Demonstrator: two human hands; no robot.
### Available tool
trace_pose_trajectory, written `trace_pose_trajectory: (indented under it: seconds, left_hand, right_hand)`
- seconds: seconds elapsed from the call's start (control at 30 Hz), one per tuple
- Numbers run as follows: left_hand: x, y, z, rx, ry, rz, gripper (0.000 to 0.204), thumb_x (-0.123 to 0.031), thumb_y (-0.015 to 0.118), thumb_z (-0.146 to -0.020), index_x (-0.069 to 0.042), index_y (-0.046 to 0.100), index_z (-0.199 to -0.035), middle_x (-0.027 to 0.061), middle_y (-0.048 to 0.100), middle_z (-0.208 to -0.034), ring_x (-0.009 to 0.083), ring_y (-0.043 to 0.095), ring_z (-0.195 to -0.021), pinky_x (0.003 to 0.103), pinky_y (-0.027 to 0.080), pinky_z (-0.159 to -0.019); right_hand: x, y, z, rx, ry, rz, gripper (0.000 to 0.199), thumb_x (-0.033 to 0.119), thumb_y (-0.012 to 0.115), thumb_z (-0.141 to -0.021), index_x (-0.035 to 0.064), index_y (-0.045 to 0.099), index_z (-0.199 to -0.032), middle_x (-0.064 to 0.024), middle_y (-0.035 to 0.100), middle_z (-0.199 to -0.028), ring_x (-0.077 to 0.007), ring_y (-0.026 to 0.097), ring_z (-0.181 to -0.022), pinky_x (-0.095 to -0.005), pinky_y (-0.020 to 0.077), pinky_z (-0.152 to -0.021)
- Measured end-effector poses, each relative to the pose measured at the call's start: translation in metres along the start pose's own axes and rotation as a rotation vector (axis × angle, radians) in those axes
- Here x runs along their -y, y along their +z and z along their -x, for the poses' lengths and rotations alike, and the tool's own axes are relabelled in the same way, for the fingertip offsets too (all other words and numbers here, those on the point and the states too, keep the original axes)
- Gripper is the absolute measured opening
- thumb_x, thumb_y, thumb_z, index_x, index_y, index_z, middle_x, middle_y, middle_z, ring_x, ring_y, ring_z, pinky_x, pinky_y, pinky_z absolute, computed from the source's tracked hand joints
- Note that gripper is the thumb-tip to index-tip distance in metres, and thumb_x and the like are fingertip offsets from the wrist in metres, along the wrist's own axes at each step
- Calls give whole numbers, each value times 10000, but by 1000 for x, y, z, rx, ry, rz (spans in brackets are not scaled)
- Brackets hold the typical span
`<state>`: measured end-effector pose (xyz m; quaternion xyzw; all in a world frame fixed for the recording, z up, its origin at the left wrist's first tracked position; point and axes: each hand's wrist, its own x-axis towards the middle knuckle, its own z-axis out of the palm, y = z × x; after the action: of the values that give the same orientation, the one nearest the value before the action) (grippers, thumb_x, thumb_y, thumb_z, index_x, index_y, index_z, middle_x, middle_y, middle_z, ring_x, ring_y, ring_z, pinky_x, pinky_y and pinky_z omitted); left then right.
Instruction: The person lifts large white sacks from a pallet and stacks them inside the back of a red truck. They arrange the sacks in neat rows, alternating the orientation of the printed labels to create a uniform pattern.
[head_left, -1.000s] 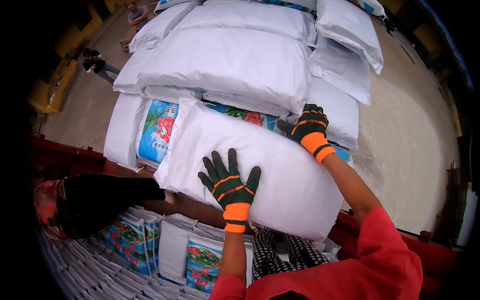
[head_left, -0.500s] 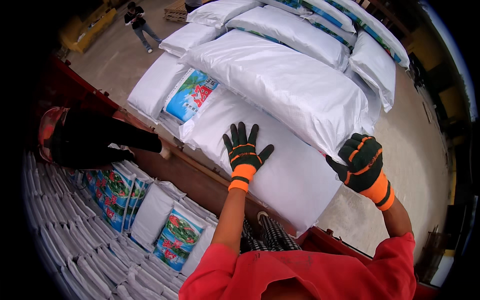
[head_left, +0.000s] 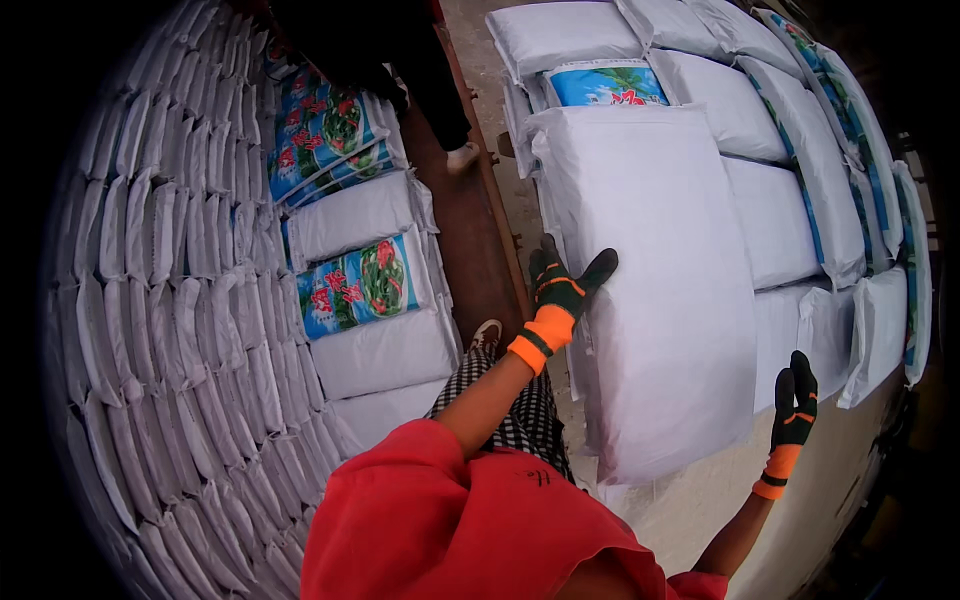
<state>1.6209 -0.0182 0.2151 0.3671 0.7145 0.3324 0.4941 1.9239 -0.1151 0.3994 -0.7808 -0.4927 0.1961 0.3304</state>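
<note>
A large white sack lies flat on top of a stack of similar sacks on the right. My left hand, in a black glove with an orange cuff, rests against its left edge, thumb spread toward the sack and fingers along the side. To the right of that sack, my right hand, gloved the same way, hovers apart from it with fingers stretched out and nothing in them. A blue printed sack shows partly beyond the large one.
Dense rows of white sacks fill the left side. Closer in lie a blue printed sack and white ones. A red-brown metal edge runs between both groups. A person in black trousers stands at the top.
My right hand has let go of the upper sack's corner. My left hand has gone from lying flat on the lower sack to the large sack's edge. The view has turned leftward.
</note>
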Motion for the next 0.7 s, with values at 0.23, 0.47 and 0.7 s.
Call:
trace_pose_trajectory:
  seconds: [0.23, 0.47, 0.7]
  left_hand:
    - [12, 4, 9, 281, -328, 486, 1217, -623, 682, -685, -49, -70, -1449, 148, 79, -1510, 239, 155, -1376, 350, 217, -1088]
    - [-1, -9, 21, 280, -294, 460, 1355, -786, 625, -563, 13, -33, -1436, 269, 46, -1487, 376, 50, -1391, 411, 107, -1124]
    - [48, -65, 38, 349, -196, 592, 1289, -835, 544, -583, -37, 30, -1455, 261, 55, -1490, 372, 42, -1393, 435, 100, -1122]
  right_hand:
    - [-119, 80, -65, 430, 450, -834, 563, 318, 419, -938, 18, 291, -1397, -142, 344, -1422, -257, 346, -1300, -377, 297, -1069]
    - [-114, 73, -76, 492, 257, -609, 556, 333, 396, -947, 19, 281, -1392, -157, 339, -1415, -264, 354, -1292, -383, 319, -1058]
    - [-69, 74, -32, 710, -497, 160, 536, 331, 380, -960, 18, 280, -1383, -173, 339, -1404, -265, 369, -1277, -381, 332, -1051]
